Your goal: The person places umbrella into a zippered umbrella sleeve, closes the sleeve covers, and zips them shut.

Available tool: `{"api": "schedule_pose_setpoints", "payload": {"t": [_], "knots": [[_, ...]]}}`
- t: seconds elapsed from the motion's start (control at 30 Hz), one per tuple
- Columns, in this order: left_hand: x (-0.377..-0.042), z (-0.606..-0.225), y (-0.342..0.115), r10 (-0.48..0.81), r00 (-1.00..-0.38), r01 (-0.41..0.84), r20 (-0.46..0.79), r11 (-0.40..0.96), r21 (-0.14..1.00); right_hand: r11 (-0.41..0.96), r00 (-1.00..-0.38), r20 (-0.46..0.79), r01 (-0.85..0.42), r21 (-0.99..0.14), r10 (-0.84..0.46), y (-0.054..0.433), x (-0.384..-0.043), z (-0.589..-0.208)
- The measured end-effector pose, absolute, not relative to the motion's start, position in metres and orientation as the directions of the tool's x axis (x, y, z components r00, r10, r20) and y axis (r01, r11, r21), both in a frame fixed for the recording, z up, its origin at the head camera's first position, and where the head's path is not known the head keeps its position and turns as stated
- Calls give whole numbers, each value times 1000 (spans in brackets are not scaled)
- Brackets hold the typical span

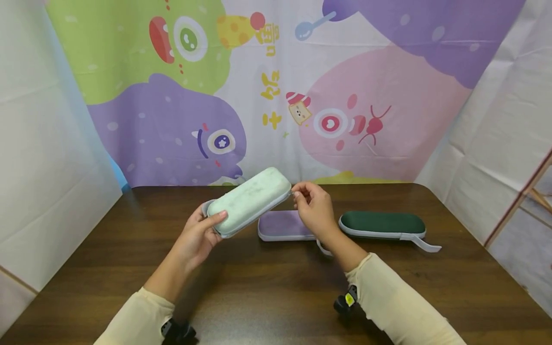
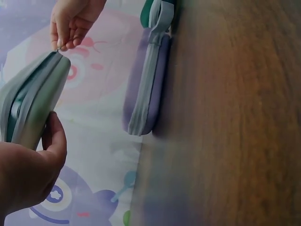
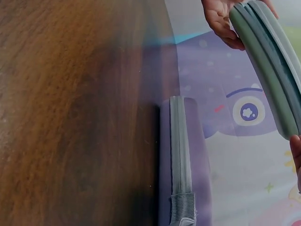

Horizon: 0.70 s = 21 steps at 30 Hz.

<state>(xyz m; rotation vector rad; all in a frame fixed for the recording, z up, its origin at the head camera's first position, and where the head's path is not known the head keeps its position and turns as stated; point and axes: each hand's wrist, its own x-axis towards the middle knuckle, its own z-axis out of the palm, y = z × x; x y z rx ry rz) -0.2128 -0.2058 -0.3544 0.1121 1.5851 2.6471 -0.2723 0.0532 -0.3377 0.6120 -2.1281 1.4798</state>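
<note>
A light green zippered case (image 1: pixel 252 201) is held tilted above the table, its right end higher. My left hand (image 1: pixel 200 237) grips its lower left end, thumb on the top face and fingers beneath. At the upper right end, my right hand (image 1: pixel 315 206) pinches the small zipper pull between thumb and index finger. Along the side of the green case (image 2: pixel 40 94), the left wrist view shows the zipper parted, with a darker inside between its edges. What lies inside cannot be made out.
A purple zippered case (image 1: pixel 284 225) lies on the brown table (image 1: pixel 258 297) behind my right hand, partly hidden by it. To its right lies a dark green case (image 1: pixel 384 224) with a grey strap (image 1: pixel 424 243). A cartoon-printed curtain (image 1: pixel 276 143) hangs behind the table.
</note>
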Motion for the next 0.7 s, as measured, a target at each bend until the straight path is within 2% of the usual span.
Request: {"api": "schedule_pose_setpoints", "payload": {"t": [0.3, 0.53, 0.7], "knots": [[-209, -363, -209, 284, -957, -60, 64, -406, 912, 284, -823, 566, -556, -781, -52, 54, -277, -333], [-207, -369, -205, 483, -869, -46, 109, -298, 954, 243, -841, 535, -538, -807, -83, 46, -275, -333], [-206, -368, -197, 595, -794, -37, 123, -248, 968, 163, -855, 506, -518, -840, -110, 36, -271, -332]]}}
